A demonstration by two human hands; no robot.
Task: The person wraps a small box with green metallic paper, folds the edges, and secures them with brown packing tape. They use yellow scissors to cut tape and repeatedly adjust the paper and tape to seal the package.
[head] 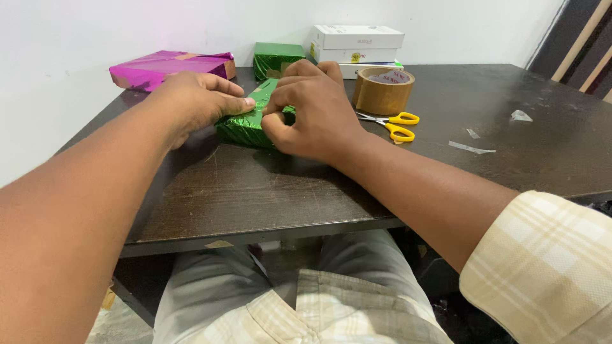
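Note:
A small box wrapped in shiny green paper (pixel 245 127) lies on the dark wooden table (pixel 268 191) in front of me. My left hand (pixel 191 102) rests over its left side, thumb pressed along the top edge. My right hand (pixel 312 111) covers the right side of the box, fingers curled and pinching the green paper at the near edge. Most of the box is hidden under both hands.
A roll of brown packing tape (pixel 382 90) and yellow-handled scissors (pixel 395 125) lie just right of my hands. At the back stand a pink wrapped parcel (pixel 166 67), a second green wrapped box (pixel 277 59) and stacked white boxes (pixel 357 44). Tape scraps (pixel 472 148) lie to the right.

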